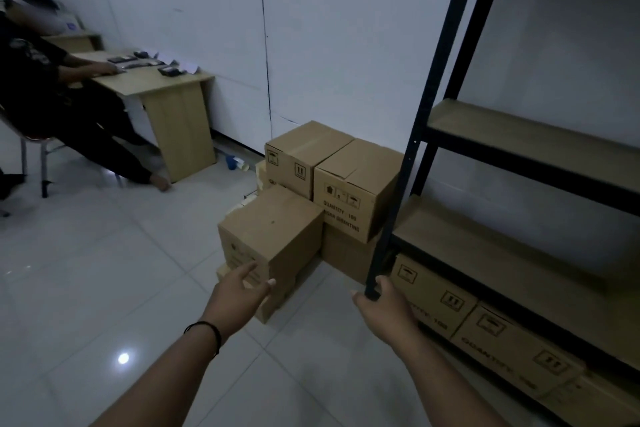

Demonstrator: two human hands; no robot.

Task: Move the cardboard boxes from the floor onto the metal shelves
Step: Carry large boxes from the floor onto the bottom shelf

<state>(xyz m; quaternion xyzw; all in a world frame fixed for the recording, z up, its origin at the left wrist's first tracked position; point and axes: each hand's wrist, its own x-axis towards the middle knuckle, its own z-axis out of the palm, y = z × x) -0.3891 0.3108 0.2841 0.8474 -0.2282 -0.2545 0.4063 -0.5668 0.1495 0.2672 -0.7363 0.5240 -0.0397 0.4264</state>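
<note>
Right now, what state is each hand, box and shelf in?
left hand: open, reaching toward the nearest box, not gripping.
right hand: at the shelf post's foot; grip unclear.
nearest box: closed, stacked on another.
box pile: closed, on the floor by the wall.
shelf post: upright.
bottom-shelf boxes: closed, stored.
middle shelves: bare.

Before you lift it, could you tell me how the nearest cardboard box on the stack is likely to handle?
The nearest cardboard box looks stiff: its edges are crisp and its top flat. It is probably bulky enough to need both hands; the left hand alone reaches toward it. It sits on a lower box, overhanging slightly, so a push might tip it.
</note>
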